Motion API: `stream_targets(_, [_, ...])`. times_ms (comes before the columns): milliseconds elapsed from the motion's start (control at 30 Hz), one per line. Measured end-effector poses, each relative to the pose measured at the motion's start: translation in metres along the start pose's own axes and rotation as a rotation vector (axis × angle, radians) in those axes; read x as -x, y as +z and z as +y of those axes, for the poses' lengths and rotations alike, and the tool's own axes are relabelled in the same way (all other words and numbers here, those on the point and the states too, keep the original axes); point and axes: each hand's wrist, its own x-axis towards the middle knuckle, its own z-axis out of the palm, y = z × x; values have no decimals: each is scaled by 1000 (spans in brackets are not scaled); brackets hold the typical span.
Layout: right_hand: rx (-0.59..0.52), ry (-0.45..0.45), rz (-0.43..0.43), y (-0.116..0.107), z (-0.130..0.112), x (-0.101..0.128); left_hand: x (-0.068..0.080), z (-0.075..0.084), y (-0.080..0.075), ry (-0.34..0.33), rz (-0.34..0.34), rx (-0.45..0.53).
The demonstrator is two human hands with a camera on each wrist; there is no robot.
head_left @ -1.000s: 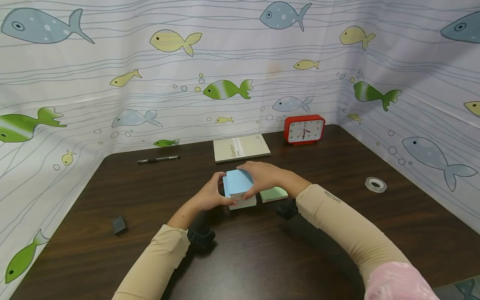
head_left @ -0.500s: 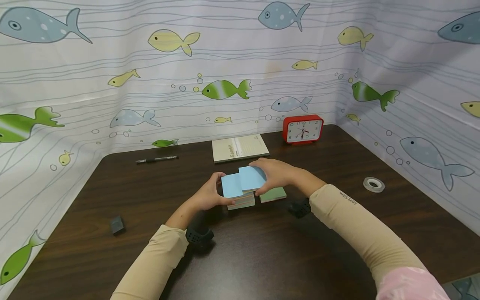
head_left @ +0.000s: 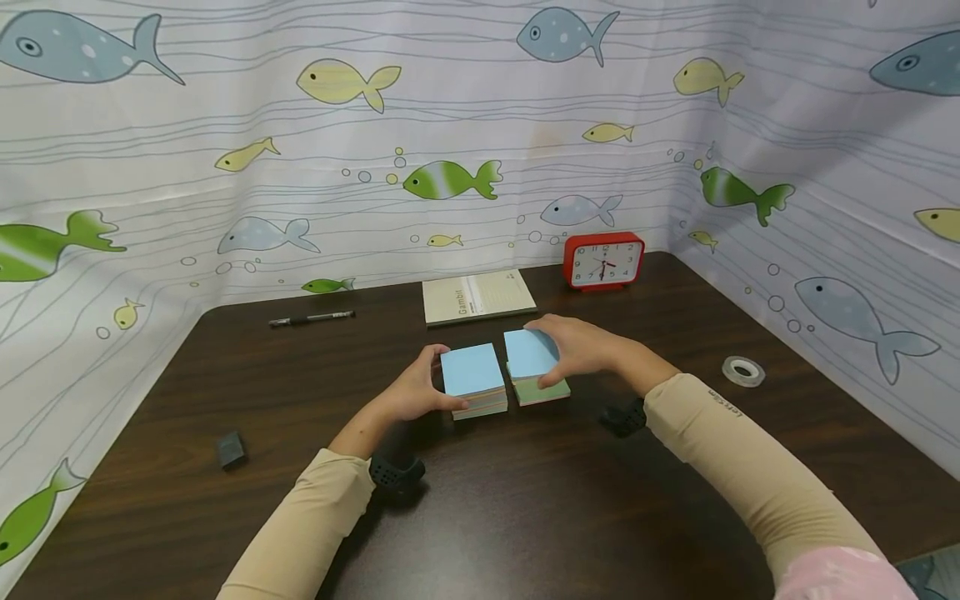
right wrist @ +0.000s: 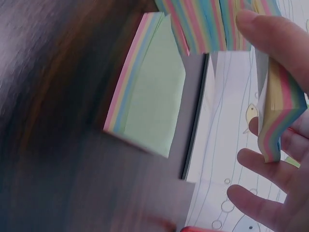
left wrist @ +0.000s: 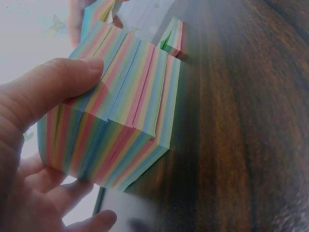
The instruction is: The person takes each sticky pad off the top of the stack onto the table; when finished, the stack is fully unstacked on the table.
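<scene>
A tall stack of sticky note pads (head_left: 471,371) with a blue top stands mid-table, its edges striped in the left wrist view. My left hand (head_left: 416,390) holds it from the left, thumb on the near side and fingers round the far side. Between thumb and fingers of my right hand (head_left: 581,343) is a thin blue-topped sticky note pad (head_left: 528,354). This pad is raised above a green-topped sticky note pad (head_left: 553,392) lying on the table just right of the stack. In the right wrist view, the held pad (right wrist: 285,96) looks bent and apart from the green one.
Behind the hands lies a notebook (head_left: 480,297), with a red alarm clock (head_left: 604,261) to its right. A pen (head_left: 312,318) lies back left, a dark block (head_left: 232,451) front left. A tape roll (head_left: 744,372) sits at the right. Fish-print curtains enclose the table (head_left: 510,517).
My right hand has lifted the blue-topped pad off the stack and carried it rightward, over the green pad. My left hand stays on the stack.
</scene>
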Motion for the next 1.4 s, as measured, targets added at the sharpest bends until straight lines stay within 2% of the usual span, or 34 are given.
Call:
stream_targets(800, [32,51,-19,-6,34,21,3,2,-1,-14,-1,4])
stream_targets(1400, [60,131,-56,-5,53,32,3,2,0,-15,4,-5])
